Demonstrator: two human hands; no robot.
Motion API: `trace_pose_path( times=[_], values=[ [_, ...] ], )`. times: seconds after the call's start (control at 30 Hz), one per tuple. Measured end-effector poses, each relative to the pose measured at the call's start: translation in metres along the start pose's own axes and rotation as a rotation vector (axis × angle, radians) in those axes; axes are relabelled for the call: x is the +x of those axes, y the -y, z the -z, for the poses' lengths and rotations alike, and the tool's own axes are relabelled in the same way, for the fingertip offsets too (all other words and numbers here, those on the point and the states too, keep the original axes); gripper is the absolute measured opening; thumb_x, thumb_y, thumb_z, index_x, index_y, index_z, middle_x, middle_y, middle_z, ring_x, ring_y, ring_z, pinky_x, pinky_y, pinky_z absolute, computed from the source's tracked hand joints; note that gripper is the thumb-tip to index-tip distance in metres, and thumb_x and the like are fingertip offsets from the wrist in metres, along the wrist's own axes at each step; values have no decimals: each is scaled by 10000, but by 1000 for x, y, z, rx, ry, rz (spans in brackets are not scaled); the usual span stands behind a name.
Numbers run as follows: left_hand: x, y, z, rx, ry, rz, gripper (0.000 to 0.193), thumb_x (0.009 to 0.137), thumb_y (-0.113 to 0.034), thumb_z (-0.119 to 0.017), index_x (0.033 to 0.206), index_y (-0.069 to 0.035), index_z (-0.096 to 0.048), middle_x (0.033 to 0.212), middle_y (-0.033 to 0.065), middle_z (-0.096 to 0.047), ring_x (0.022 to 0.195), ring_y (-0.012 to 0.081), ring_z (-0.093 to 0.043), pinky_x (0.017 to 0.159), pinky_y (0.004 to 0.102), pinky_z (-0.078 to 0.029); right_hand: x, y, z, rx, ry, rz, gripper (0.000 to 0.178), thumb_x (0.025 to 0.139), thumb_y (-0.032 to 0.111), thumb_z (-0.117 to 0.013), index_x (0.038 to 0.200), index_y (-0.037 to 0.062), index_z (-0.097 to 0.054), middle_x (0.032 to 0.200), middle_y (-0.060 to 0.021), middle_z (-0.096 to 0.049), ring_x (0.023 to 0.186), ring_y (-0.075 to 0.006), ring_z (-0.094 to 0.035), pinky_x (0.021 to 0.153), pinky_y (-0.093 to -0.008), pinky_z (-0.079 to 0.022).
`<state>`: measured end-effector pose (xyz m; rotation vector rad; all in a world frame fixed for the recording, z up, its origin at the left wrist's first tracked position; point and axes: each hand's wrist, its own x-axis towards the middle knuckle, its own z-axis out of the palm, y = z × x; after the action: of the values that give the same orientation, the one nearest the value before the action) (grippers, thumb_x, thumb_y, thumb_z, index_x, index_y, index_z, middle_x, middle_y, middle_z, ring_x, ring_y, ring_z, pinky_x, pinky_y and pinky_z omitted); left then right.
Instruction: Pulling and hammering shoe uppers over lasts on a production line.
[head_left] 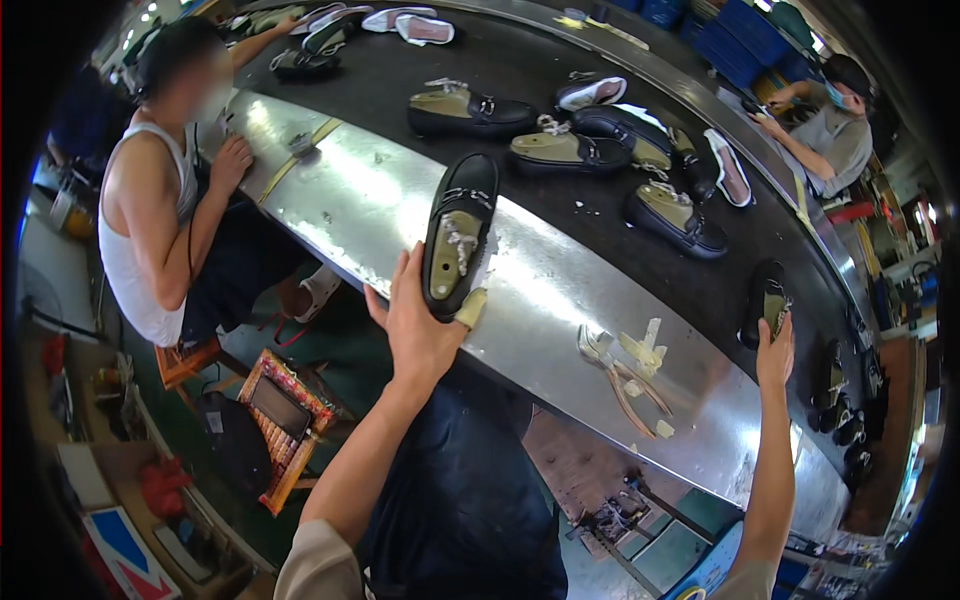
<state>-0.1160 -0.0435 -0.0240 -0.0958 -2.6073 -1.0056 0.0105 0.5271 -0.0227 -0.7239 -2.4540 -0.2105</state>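
Note:
My left hand (pixel 420 325) is closed round the heel end of a black loafer (pixel 478 190), held up over the steel ledge (pixel 540 285). This shoe has an olive insole, a strap across the upper and a pale twisted cord lying inside; yellow wrapping covers my thumb tip. Far to the right, my right hand (pixel 775 352) is on the near end of another black loafer (pixel 765 290), at the dark conveyor belt (pixel 640 275). Its fingers lie along the shoe's side and partly hide the grip. Between my arms, pincers (pixel 622 380) with worn handles rest on the ledge.
Yellowish tape scraps (pixel 645 352) lie beside the pincers. Several loafers, including a black one (pixel 470 110), and some with white paper spread over the belt. A person in a white tank top (pixel 140 210) sits at the left; another (pixel 840 140) works across the belt.

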Motion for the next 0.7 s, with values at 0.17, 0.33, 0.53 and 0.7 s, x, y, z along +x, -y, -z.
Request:
trace_pose_path(
  times=[0.17, 0.33, 0.53, 0.7],
  values=[
    [-32, 3, 11, -105, -6, 3, 903, 813, -297, -865, 1537, -23, -400, 1498, 180, -525, 1425, 309, -482, 1238, 519, -210, -57, 212, 121, 736, 270, 247, 168, 935, 103, -732, 1089, 46, -704, 993, -108, -743, 892, -233, -727, 788, -346, -568],
    [-133, 0, 30, -481, -31, -8, 985, 779, -104, -886, 1573, 13, -315, 1516, 249, -467, 1378, 385, -507, 1144, 425, -412, -152, 347, 185, 1087, 591, 525, 390, 812, 331, -878, 1029, 74, -679, 821, -54, -703, 713, -165, -706, 617, -306, -556],
    [-242, 13, 111, -861, 359, 308, 1008, 906, -253, -775, 1642, -24, -126, 1637, 215, -294, 1476, 355, -385, 1232, 474, -289, -249, 308, 198, 1263, 1148, 441, 227, 932, 218, -751, 848, 36, -645, 689, -72, -666, 589, -191, -661, 562, -321, -517],
    [-243, 49, 60, -975, 568, 1147, 577, 1118, -498, -342, 1390, -43, -569, 1256, 121, -691, 1126, 185, -674, 967, 348, -545, -292, 304, 218, 1231, 1421, 561, 267, 963, 249, -676, 795, 48, -621, 675, -153, -653, 612, -322, -677, 561, -425, -497]
  ],
)
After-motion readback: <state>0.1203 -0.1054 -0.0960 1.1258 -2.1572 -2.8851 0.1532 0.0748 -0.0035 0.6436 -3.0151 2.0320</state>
